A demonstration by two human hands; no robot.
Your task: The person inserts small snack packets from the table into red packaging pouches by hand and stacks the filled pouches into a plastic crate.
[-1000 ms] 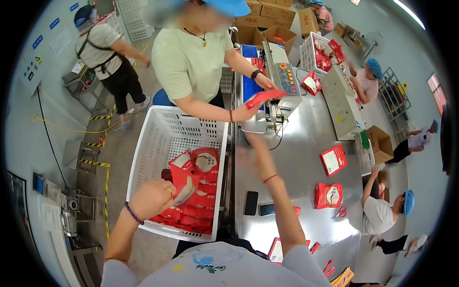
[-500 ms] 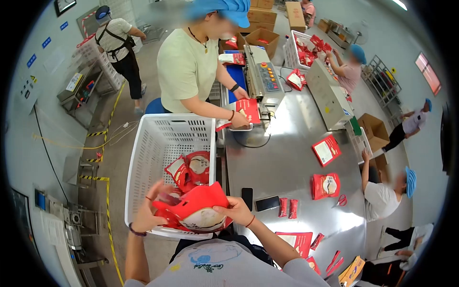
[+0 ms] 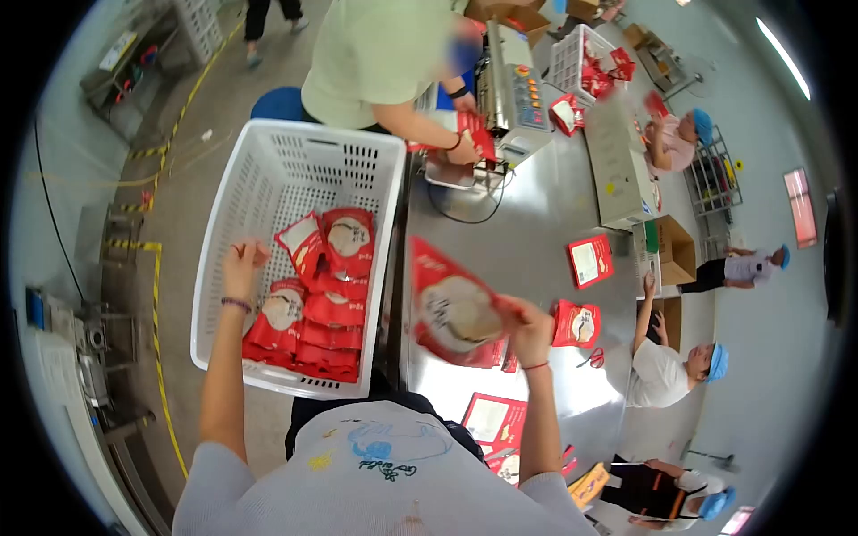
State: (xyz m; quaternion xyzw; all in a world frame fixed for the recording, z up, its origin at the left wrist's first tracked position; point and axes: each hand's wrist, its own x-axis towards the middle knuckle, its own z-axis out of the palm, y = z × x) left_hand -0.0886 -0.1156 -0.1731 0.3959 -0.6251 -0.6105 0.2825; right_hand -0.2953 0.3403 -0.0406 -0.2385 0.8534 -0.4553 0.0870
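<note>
My right hand (image 3: pixel 529 330) grips a red pouch (image 3: pixel 458 311) with a pale round panel by its edge, holding it tilted above the steel table. My left hand (image 3: pixel 246 257) hovers over the left side of a white plastic crate (image 3: pixel 212 268), loosely bent and somewhat blurred, with nothing seen in it. Inside the crate, several similar red pouches (image 3: pixel 332 308) lie in a row, and more rest behind them. Part of the table's contents is hidden behind the held pouch.
Across the steel table (image 3: pixel 527 214) lie red pouches (image 3: pixel 576 323), red scissors (image 3: pixel 596 358) and a flat red packet (image 3: pixel 494 420). A co-worker (image 3: pixel 384 71) handles a red packet at a sealing machine (image 3: pixel 523 94). Another person (image 3: pixel 675 375) reaches toward the table's right side.
The red pouch has moved from over the crate, between both hands, to over the table in my right hand. My left hand has let go. The view has shifted.
</note>
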